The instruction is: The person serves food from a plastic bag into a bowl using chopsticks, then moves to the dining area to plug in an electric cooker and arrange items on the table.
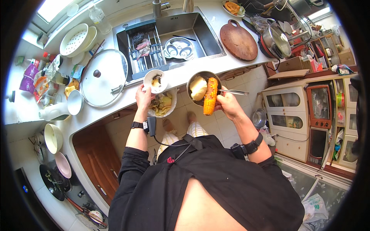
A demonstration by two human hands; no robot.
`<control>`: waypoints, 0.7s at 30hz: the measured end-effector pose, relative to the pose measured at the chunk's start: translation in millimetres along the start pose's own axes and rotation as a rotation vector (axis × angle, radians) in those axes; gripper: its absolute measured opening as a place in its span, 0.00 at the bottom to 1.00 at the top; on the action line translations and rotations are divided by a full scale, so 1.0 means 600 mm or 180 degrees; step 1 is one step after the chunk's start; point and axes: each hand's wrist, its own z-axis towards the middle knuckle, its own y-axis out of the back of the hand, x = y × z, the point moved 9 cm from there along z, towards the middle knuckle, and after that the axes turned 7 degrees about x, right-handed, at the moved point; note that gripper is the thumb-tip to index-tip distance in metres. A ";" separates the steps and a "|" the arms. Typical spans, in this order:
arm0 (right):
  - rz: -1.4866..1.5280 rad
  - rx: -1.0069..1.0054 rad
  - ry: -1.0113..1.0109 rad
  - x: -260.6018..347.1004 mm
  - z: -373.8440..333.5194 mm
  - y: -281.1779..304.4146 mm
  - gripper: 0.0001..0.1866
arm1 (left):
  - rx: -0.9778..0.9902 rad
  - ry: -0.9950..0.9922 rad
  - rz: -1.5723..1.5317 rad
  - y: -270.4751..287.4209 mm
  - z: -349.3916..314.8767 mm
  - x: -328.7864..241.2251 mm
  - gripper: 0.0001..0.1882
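Note:
My left hand (143, 97) grips the rim of a small white bowl (162, 85) with dark scraps inside, at the counter's front edge. Just below it is a white bin (172, 106) of yellowish peelings and scraps. My right hand (231, 103) holds a round metal bowl (191, 97) in front of the counter. In that bowl lie a pale, rounded, bun-like piece (198, 89) and a corn cob (210, 98), which sticks out over the near rim by my fingers. A thin metal handle (239, 92) extends right from the bowl, above my hand.
Behind is a steel sink (216, 42) with a rack (143, 50) and a metal divided plate (179, 48). A glass lid (104, 79) lies left; a wooden board (239, 40) and a pot (276, 41) are right. Cabinets (287, 101) stand right of the floor.

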 end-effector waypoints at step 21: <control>-0.1758 0.2683 -0.0102 0.012 0.213 -0.385 0.20 | -0.1801 -0.0398 0.3104 0.014 -0.308 -0.298 0.42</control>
